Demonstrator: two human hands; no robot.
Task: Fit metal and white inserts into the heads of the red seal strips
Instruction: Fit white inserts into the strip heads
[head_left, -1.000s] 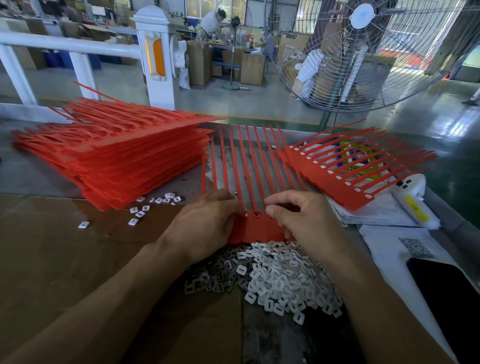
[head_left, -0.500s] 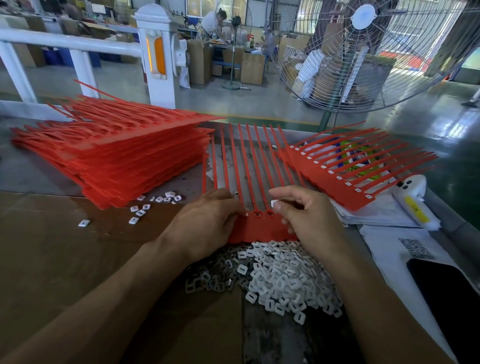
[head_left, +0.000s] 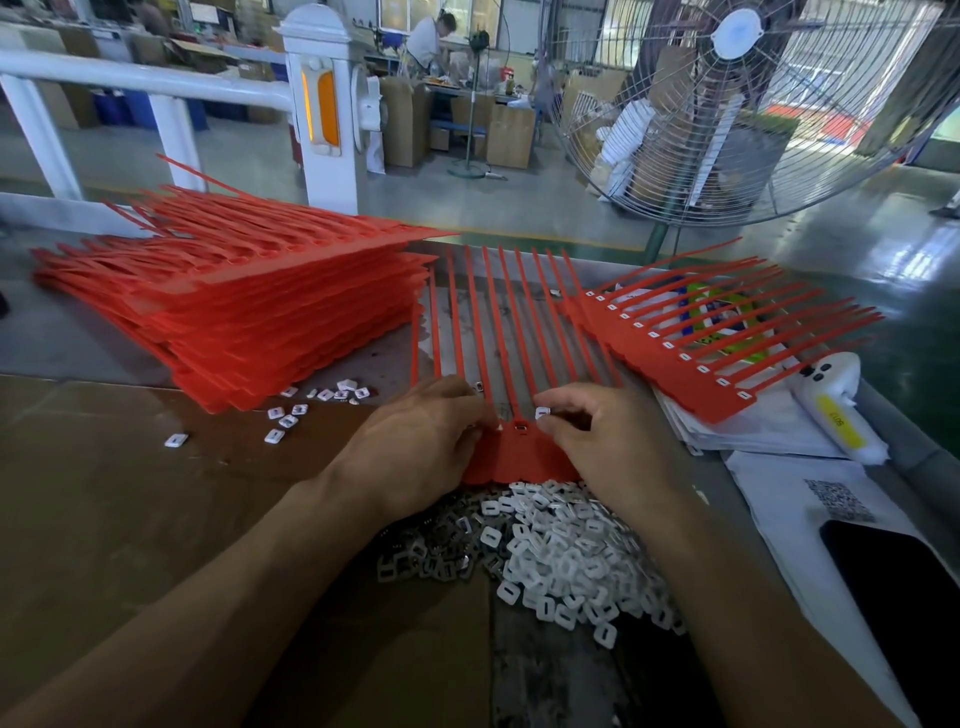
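Head view: right hand (head_left: 602, 441) fingers (head_left: 558, 404) pinching white insert (head_left: 542, 413)

Workbench (head_left: 78, 353) bears cardboard (head_left: 104, 519), red strip stack (head_left: 260, 322), white inserts (head_left: 571, 556).

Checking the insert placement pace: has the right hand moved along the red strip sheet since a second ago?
Yes. The right hand, pinching a small white insert, has shifted slightly away from the worker and rightward along the red strip sheet.
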